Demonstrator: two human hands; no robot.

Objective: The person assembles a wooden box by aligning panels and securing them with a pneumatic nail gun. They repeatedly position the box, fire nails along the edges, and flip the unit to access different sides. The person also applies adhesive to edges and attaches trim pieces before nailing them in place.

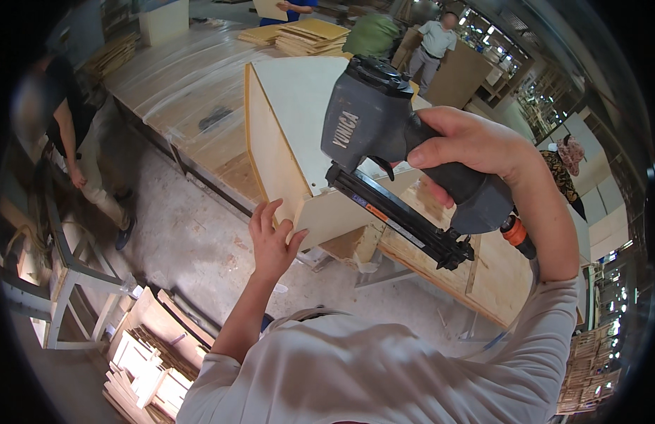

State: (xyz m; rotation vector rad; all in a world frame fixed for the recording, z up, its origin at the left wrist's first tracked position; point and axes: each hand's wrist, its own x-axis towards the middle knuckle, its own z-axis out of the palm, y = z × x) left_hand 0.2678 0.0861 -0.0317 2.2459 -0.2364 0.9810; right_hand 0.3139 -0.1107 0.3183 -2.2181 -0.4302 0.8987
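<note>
In my right hand point(461, 145) is a dark grey pneumatic nail gun point(373, 116), raised in front of me with my fingers wrapped round its grip. An orange and black air fitting point(516, 233) joins the base of its handle. Beyond and partly behind the gun lies a wooden box point(293, 92) with a pale panel on top and yellowish edges. My left hand point(272, 240) rests at the box's near left corner, fingers spread against its side. The gun hides the right part of the box.
The box lies on a large worktable point(179, 92). A stack of boards point(310, 37) stands at its far side, near a green sack point(374, 37). A plywood sheet point(497, 275) is at the right. People stand at left and far back. A metal frame point(66, 297) is at lower left.
</note>
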